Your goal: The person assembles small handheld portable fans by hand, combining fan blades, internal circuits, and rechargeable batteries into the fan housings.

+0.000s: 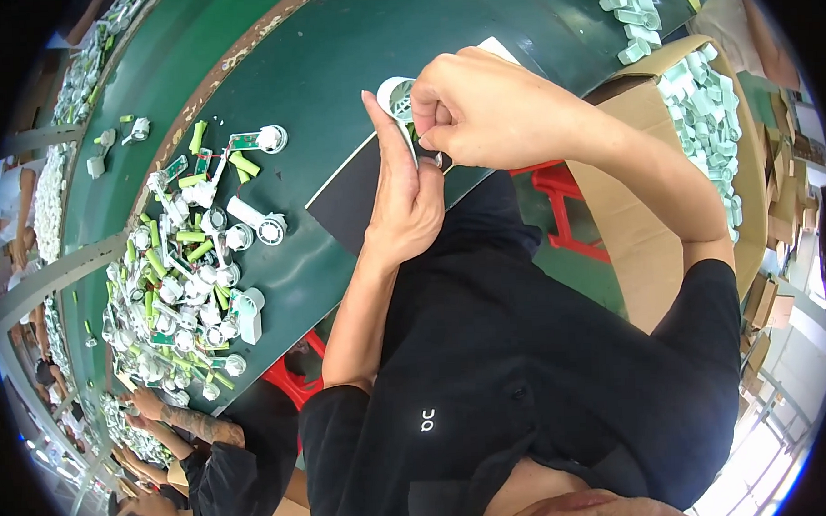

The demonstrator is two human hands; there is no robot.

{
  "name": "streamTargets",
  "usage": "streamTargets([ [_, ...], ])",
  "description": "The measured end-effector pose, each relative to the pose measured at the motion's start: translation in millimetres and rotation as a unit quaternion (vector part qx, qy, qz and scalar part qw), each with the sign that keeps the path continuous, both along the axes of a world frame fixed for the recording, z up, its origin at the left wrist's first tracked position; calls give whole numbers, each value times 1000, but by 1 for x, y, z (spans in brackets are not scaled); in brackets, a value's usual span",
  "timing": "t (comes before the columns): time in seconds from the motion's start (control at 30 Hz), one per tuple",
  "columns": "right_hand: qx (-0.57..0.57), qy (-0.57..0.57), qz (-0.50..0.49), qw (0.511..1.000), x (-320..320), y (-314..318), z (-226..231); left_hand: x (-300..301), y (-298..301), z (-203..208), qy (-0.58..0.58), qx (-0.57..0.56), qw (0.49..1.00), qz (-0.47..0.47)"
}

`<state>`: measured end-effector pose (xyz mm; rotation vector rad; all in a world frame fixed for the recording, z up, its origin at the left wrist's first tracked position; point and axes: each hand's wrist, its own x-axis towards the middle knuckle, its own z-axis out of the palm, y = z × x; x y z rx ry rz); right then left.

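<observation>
A white plastic housing with a round grille end (396,97) stands in my left hand (404,199), over the near edge of the green table. The left fingers lie along its side, with the thumb bent toward it. My right hand (480,105) is closed in a pinch against the housing's open side. What its fingertips hold is hidden, though a bit of green shows between the hands. Under them lies a black mat (343,197). To the left spreads a heap of small fan assemblies (173,303) with white round heads, green circuit boards and yellow-green cylindrical cells.
On my right a cardboard box (629,187) holds many pale housings (703,102). More pale housings (632,14) sit at the table's far right. A conveyor belt (165,48) runs beyond the raised rail. Red stools (561,207) stand below; a co-worker's arm (200,422) is at lower left.
</observation>
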<state>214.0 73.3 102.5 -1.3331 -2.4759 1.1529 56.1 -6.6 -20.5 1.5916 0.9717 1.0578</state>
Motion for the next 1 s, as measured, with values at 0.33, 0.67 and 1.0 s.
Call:
streamTargets([
  [0.33,36,82,-88,992,-7,-12,-18,0,3,6,-14,-46,999,16],
  [0.67,188,127,-105,968,-11,-32,-46,-2,10,6,31,-45,998,28],
  [1.0,130,165,-164,964,-21,-28,-65,-4,12,-3,84,40,992,90],
])
